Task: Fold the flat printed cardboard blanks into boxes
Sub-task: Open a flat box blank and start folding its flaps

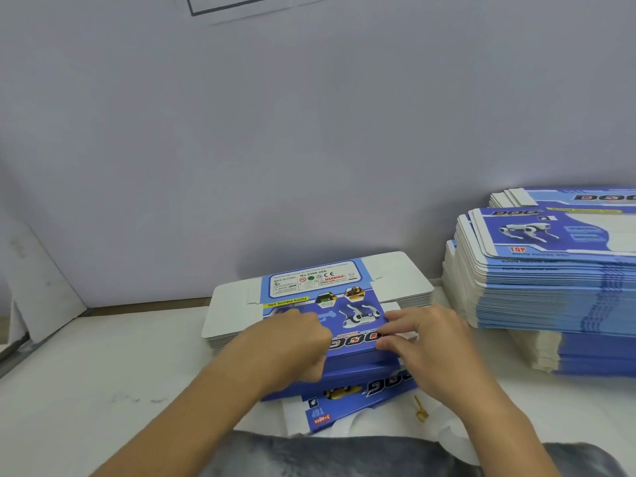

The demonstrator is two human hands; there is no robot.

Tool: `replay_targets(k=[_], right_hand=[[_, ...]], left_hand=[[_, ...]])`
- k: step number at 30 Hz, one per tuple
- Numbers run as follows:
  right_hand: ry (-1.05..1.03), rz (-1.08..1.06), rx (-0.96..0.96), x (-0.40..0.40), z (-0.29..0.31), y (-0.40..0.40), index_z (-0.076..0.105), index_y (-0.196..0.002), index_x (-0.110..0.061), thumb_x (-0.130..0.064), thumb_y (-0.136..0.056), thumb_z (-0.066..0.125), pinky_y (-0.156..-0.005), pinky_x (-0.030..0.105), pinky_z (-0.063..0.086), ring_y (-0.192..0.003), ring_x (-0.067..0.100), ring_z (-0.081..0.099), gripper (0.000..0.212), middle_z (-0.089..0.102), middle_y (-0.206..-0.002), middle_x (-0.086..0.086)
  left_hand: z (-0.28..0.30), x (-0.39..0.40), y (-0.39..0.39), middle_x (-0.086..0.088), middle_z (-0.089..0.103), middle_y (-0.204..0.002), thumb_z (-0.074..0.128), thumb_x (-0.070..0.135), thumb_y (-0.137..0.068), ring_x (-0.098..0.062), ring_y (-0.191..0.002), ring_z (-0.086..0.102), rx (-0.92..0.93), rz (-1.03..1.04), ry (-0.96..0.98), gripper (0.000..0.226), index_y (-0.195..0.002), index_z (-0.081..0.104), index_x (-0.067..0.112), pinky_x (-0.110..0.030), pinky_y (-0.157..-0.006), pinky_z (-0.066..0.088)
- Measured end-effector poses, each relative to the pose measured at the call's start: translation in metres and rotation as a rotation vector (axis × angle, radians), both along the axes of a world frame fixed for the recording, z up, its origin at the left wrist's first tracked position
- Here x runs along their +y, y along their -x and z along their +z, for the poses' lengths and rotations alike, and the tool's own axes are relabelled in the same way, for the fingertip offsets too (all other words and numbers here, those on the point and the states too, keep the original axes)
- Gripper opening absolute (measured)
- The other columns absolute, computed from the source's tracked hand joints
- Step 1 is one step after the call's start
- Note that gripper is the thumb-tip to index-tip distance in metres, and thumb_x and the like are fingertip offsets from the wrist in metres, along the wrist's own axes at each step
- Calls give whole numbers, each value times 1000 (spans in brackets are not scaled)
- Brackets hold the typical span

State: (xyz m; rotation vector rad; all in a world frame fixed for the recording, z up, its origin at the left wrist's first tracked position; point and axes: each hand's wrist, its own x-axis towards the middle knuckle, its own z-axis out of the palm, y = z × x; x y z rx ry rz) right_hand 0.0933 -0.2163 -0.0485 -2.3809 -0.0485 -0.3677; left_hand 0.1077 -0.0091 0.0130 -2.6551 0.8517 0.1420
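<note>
While both forearms reach in from the bottom of the frame, the left hand (296, 342) sits at lower centre with its fingers curled over the left part of a blue printed cardboard blank (347, 325), knuckles up, gripping the card. The right hand (423, 342) lies just right of it, fingers bent and spread, fingertips (385, 344) pressing on the blank's right portion near the "DOG" lettering; whether the thumb closes under the card cannot be told. That blank rests on top of a low stack of flat blanks (309, 297) at centre frame, white flaps projecting left and right. Nearer the bottom edge, another blue blank (347, 397) lies tilted beneath the hands, partly over white sheets. At right of frame stands a tall pile of blanks (550, 280), well apart from the hands. All rest on a white table (103, 373) against a pale wall (309, 132). A grey garment (344, 456) fills the bottom edge.
</note>
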Motion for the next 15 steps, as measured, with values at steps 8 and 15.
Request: replay_targets(k=[8, 15], right_hand=[[-241, 23, -287, 5, 1, 2, 55, -134, -43, -40, -94, 60, -100, 26, 39, -126, 0, 38, 41, 48, -131, -24], [-318, 54, -218, 12, -7, -2, 52, -137, -36, -27, -100, 55, -79, -4, 38, -123, 3, 46, 37, 51, -134, -16]], left_hand=[[-4, -5, 11, 5, 64, -95, 44, 26, -94, -21, -82, 58, -491, 186, 391, 6, -97, 49, 27, -32, -60, 32], [-22, 5, -3, 14, 31, -160, 33, 81, -88, -14, -143, 35, 2, 340, 359, 73, -151, 27, 47, -39, -108, 38]])
